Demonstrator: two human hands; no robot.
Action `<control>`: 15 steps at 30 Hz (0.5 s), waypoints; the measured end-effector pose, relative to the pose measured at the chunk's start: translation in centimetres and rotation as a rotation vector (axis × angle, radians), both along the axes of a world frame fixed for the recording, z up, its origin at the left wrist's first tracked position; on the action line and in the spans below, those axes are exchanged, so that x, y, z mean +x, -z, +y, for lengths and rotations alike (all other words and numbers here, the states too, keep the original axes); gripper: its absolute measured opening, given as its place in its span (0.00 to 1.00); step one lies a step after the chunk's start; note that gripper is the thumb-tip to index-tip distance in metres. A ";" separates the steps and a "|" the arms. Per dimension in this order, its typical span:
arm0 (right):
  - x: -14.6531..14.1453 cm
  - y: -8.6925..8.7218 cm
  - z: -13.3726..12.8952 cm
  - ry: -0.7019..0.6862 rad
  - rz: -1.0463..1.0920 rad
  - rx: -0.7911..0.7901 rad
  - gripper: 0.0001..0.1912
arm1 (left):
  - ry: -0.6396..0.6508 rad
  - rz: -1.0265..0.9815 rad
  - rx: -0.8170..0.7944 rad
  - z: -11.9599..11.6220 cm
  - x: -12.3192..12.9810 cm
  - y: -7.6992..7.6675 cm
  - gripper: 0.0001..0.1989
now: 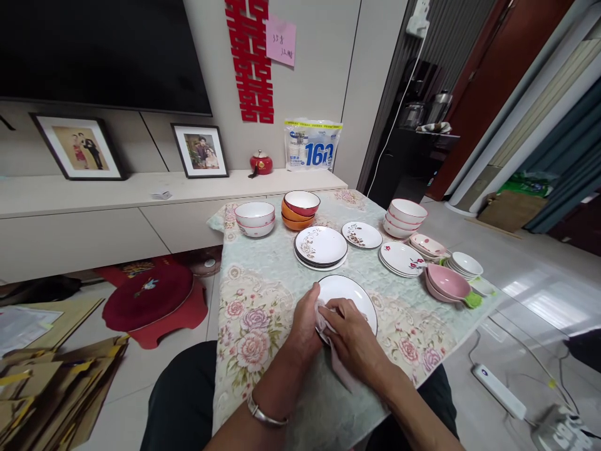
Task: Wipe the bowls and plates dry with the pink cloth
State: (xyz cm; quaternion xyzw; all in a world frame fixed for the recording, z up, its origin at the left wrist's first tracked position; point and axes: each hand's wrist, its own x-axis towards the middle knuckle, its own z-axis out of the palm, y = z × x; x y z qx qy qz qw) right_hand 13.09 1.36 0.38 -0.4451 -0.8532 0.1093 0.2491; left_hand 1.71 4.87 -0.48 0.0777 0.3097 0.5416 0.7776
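A white plate with a dark rim is tilted up over the near part of the table. My left hand is closed around its left edge. My right hand is closed on a pale pinkish cloth, pressing it against the near left part of the plate; the cloth's loose end hangs below. Just beyond the plate sits a stack of dark-rimmed plates with a brown flower pattern. A smaller patterned plate lies to its right, beside a stack of plates with red flowers.
Stacked white bowls, orange and red bowls and more white bowls line the table's far side. Pink bowls and small white dishes are near the right edge. A red stool stands left, a power strip right.
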 end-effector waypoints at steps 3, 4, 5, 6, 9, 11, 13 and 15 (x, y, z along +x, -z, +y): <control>1.0 0.4 0.5 -0.002 -0.003 0.027 0.22 | 0.004 0.031 -0.025 0.0 0.0 0.0 0.15; 1.3 0.7 1.1 0.024 -0.012 0.056 0.23 | -0.031 0.060 -0.010 0.0 0.1 0.0 0.14; 1.6 1.0 1.7 0.056 -0.023 0.090 0.23 | -0.057 0.084 0.005 -0.1 0.1 0.1 0.13; 1.8 1.3 2.5 0.092 -0.038 0.126 0.23 | -0.071 0.101 0.017 -0.1 0.1 0.1 0.14; 2.3 1.8 4.0 0.195 -0.099 0.198 0.22 | -0.077 0.121 0.023 -0.2 0.1 0.1 0.17; 2.7 1.8 4.1 0.276 -0.166 0.204 0.21 | -0.092 0.128 0.011 -0.2 0.1 0.1 0.18; 3.1 1.6 3.3 0.360 -0.242 0.185 0.20 | -0.116 0.133 0.004 -0.1 0.1 0.1 0.18; 3.4 1.4 1.9 0.412 -0.294 0.162 0.19 | -0.141 0.135 0.009 -0.1 0.2 0.1 0.17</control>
